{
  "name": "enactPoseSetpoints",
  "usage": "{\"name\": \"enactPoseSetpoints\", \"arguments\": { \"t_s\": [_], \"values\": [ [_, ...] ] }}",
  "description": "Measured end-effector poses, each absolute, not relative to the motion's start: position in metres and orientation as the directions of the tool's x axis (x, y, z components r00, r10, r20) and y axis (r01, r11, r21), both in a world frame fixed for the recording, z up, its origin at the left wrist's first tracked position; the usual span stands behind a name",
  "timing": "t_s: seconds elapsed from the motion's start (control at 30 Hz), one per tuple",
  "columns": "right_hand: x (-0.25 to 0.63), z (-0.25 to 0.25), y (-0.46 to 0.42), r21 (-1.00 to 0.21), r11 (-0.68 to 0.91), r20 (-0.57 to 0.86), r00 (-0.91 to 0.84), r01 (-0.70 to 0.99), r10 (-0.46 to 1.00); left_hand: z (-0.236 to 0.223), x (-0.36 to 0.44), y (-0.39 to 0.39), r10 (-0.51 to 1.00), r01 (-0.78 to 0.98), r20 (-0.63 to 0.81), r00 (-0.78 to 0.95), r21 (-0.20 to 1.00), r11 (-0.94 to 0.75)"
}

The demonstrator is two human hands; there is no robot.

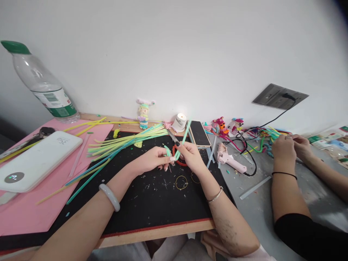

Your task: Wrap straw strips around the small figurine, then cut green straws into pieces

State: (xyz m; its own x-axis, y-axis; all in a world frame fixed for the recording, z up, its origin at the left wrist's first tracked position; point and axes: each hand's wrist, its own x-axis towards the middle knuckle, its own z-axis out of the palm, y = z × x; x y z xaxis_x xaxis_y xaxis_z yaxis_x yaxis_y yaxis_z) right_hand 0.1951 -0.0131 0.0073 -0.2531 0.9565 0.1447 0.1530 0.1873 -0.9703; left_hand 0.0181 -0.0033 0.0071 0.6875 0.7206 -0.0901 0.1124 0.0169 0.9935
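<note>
Both hands meet over the black mat (152, 203) on a mint-green pipe cleaner (186, 132). My left hand (152, 159) pinches its bent, looped end between thumb and fingers. Close beside it, my right hand (191, 156) grips the same stem, whose straight end points up past the knuckles. Red-handled scissors (174, 139) lie just behind, their handles partly hidden by my right hand. To the left spreads a bundle of yellow, green and blue pipe cleaners (127, 141).
A hot glue gun (231, 159), phone (200, 133) and paper cup (179, 122) stand right of centre. A small doll figure (144, 116) is by the wall. Left are a power bank (40, 159) and bottle (46, 79). At right, another person's hands (285, 148) work with pipe cleaners.
</note>
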Motion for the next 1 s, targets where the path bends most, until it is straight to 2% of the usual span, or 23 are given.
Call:
{"name": "enactPoseSetpoints", "arguments": {
  "t_s": [0.1,0.17,0.27,0.33,0.4,0.5,0.53,0.73,1.0],
  "values": [
    [0.196,0.002,-0.010,-0.966,0.240,0.236,-0.045,0.100,0.971,0.001,0.016,0.004,0.875,0.228,-0.049,0.481,0.971,-0.071],
    [0.196,0.000,-0.009,-0.960,0.268,0.271,0.024,0.086,0.962,-0.003,0.014,0.008,0.954,0.433,0.054,0.295,0.882,-0.183],
    [0.193,0.000,-0.010,-0.954,0.284,0.292,0.077,0.095,0.953,-0.003,0.010,0.009,0.948,0.668,0.313,0.063,0.692,-0.273],
    [0.191,0.001,-0.012,-0.953,0.276,0.289,0.106,0.122,0.951,0.001,0.009,0.005,0.902,0.699,0.431,0.014,0.641,-0.317],
    [0.188,0.001,-0.015,-0.952,0.261,0.282,0.125,0.162,0.951,0.005,0.011,-0.001,0.858,0.674,0.500,0.118,0.595,-0.439],
    [0.183,0.002,-0.018,-0.944,0.254,0.279,0.097,0.212,0.955,0.007,0.018,-0.010,0.770,0.558,0.423,0.478,0.531,-0.638],
    [0.181,0.002,-0.019,-0.942,0.256,0.280,0.084,0.219,0.956,0.006,0.020,-0.012,0.744,0.543,0.398,0.536,0.512,-0.665],
    [0.177,0.000,-0.021,-0.950,0.241,0.257,0.060,0.200,0.965,-0.001,0.024,-0.012,0.721,0.577,0.419,0.552,0.432,-0.693],
    [0.177,0.003,-0.021,-0.961,0.230,0.239,0.043,0.156,0.970,-0.002,0.021,-0.007,0.759,0.445,0.416,0.501,0.629,-0.638]
  ]
}}
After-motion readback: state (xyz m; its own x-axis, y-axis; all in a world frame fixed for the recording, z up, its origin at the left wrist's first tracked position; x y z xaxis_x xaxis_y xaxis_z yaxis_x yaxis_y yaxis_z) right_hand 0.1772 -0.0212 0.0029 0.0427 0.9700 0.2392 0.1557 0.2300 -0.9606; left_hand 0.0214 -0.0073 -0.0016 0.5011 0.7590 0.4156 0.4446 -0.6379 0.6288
